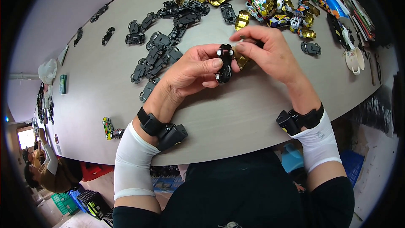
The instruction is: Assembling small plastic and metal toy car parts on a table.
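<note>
Left hand (192,69) is grasping one black toy car chassis (225,63), thumb lying along its side, white wheels facing up; four wheels are showing. Right hand (270,52) is pinching the far end of that same chassis with its fingertips and is also holding one gold car body shell (241,60), which is peeking out under the fingers, just right of the chassis. Both are being held above the grey table (236,114), near the middle.

One black band with a box is sitting on each wrist, two in all.

Far left of the hands, a heap of loose black chassis (162,50) is lying on the table; too many are overlapping for an exact count, roughly twenty or more. Three more black chassis (99,25) are lying well apart at the far left. Far right, a pile of coloured and gold body shells (274,6) is lying, count unclear. One white mug (354,60) is standing at the right edge. One assembled yellow-green toy car (108,127) is sitting near the left table edge. Another person (46,166) is sitting at lower left.
</note>
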Demonstrator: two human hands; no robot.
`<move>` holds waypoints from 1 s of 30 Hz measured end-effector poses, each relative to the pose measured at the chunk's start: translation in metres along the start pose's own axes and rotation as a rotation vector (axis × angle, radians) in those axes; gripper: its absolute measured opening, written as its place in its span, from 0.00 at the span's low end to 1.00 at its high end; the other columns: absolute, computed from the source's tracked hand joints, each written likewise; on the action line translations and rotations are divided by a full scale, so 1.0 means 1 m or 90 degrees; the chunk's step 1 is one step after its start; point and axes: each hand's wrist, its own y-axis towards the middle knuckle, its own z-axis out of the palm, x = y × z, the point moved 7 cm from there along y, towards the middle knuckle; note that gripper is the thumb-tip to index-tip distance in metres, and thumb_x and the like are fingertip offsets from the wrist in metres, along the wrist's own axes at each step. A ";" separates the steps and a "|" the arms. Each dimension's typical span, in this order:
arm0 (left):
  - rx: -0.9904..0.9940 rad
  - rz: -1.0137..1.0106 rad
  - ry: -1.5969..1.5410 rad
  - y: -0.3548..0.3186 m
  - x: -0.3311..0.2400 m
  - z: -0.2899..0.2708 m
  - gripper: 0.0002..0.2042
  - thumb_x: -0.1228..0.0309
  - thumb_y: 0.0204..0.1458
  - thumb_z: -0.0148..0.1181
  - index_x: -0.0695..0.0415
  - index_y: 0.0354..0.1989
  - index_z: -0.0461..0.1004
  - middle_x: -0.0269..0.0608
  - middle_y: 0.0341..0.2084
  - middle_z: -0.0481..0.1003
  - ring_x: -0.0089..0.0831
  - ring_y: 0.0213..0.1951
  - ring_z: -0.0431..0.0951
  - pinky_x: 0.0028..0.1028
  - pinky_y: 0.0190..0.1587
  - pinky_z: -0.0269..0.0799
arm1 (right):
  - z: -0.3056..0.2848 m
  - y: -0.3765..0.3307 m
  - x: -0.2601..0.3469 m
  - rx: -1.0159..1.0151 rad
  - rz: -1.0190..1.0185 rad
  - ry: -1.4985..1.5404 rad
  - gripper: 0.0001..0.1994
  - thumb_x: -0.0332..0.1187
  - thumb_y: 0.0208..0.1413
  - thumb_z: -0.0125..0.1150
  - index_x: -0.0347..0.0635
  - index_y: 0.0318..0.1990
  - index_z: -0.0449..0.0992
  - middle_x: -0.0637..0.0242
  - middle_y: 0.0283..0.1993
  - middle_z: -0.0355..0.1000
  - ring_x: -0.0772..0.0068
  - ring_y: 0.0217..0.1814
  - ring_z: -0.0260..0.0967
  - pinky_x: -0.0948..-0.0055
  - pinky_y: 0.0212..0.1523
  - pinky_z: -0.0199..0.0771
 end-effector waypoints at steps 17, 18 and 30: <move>-0.113 0.140 0.005 -0.003 -0.017 -0.012 0.17 0.69 0.48 0.60 0.60 0.47 0.70 0.39 0.38 0.74 0.18 0.30 0.72 0.20 0.29 0.69 | -0.002 -0.014 -0.029 0.196 0.236 0.230 0.09 0.33 0.49 0.60 0.35 0.31 0.74 0.69 0.26 0.69 0.92 0.19 0.51 0.86 0.15 0.44; -0.068 0.152 0.001 -0.003 -0.017 -0.010 0.18 0.69 0.48 0.60 0.60 0.47 0.70 0.40 0.38 0.74 0.20 0.30 0.72 0.21 0.30 0.70 | -0.001 -0.012 -0.033 0.194 0.236 0.230 0.09 0.33 0.49 0.60 0.35 0.31 0.74 0.69 0.26 0.69 0.92 0.19 0.51 0.86 0.15 0.44; -0.117 0.191 -0.062 -0.004 -0.020 -0.012 0.16 0.70 0.50 0.58 0.63 0.47 0.68 0.41 0.39 0.73 0.27 0.39 0.74 0.29 0.41 0.73 | -0.013 -0.007 0.020 -0.095 -0.173 -0.274 0.13 0.26 0.35 0.68 0.35 0.31 0.75 0.66 0.26 0.67 0.74 0.26 0.64 0.76 0.28 0.66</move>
